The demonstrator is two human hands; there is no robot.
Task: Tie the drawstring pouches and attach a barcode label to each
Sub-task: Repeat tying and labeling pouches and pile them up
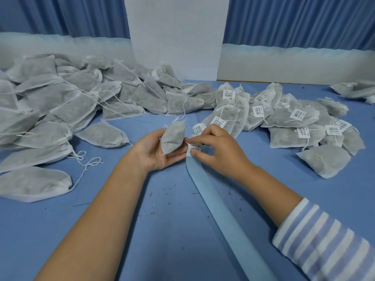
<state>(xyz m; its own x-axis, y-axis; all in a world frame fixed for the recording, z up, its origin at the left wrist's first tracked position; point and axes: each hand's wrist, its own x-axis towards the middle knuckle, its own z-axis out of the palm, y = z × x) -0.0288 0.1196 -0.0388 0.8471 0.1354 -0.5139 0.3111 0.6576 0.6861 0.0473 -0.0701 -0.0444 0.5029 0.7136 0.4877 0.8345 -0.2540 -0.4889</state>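
My left hand [154, 151] holds a small grey drawstring pouch [172, 138] upright above the blue table, fingers curled under it. Just to its right, my right hand [217, 147] pinches a white barcode label [193, 148] at the top end of a pale blue backing strip [219, 207]. The label sits close beside the pouch's lower right edge. A small roll of labels [198, 128] peeks out behind my right hand.
A large heap of unlabelled pouches [60, 106] with loose strings covers the left and back. Pouches carrying barcode labels [294, 120] lie piled at the right. A white panel [176, 35] stands at the back. The backing strip trails toward the near right.
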